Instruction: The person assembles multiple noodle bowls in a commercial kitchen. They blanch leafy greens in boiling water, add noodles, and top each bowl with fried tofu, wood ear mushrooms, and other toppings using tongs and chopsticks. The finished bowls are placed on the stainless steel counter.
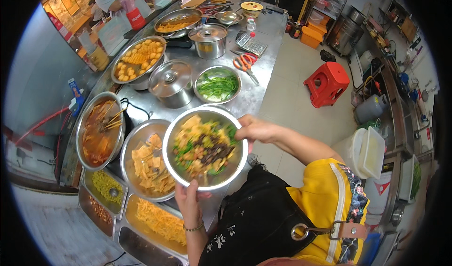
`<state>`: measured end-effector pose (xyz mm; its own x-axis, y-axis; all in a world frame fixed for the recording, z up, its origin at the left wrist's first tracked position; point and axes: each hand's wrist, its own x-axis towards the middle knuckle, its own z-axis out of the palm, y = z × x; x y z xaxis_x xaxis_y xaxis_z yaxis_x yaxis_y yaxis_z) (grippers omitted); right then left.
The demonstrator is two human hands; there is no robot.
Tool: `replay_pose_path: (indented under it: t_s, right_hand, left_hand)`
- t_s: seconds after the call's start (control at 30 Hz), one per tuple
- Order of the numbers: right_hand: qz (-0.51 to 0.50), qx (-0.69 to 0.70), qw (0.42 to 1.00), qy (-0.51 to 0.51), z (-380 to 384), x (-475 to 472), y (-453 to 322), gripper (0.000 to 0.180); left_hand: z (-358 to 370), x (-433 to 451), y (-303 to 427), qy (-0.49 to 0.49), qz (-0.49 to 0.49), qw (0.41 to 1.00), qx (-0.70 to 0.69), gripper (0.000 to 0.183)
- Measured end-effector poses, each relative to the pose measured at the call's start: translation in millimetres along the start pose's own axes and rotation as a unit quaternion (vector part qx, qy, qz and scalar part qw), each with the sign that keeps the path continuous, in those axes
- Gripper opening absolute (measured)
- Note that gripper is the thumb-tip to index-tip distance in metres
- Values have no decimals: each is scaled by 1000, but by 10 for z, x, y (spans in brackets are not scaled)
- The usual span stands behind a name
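Both my hands hold a steel bowl (169, 153) of mixed food with green leaves, yellow fried pieces, peanuts and dark shreds. My left hand (191, 198) grips its near rim, thumb on top; a bracelet circles that wrist. At the bowl's right edge, my right hand (257, 129) pinches the rim. The bowl partly overlaps a larger steel bowl (127, 170) of fried dough pieces. Beyond it sits a bowl of green vegetables (218, 86). Beside that stands a lidded steel pot (171, 84).
Pans of skewers in red broth (100, 135) and egg-like balls (141, 59) line the counter. Trays of yellow shreds (159, 220) and peanuts (100, 211) lie lower left. Orange-handled scissors (245, 64) rest near the counter edge. A red stool (328, 84) stands on the floor.
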<state>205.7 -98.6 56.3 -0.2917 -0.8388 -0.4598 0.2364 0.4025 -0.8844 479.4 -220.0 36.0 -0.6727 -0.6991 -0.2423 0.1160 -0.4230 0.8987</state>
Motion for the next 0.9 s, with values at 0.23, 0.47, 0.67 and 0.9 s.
replay_pose_path:
  t_s: [0.23, 0.47, 0.67, 0.9]
  right_hand:
    - [-63, 90, 964, 241, -2654, -154, -115, 26]
    - [-91, 162, 885, 427, -5368, 920, 41, 26]
    - [-143, 240, 837, 470, -6730, 2256, 41, 26]
    - [-112, 290, 846, 433, -7618, 2835, 154, 33]
  left_hand:
    - [1106, 786, -442, -144, -77, 985, 54, 49]
    - [1695, 909, -1081, 50, -298, 949, 93, 31]
    - [1531, 776, -1575, 221, -343, 913, 22, 25]
    - [1342, 1134, -1503, 297, -263, 917, -48, 29]
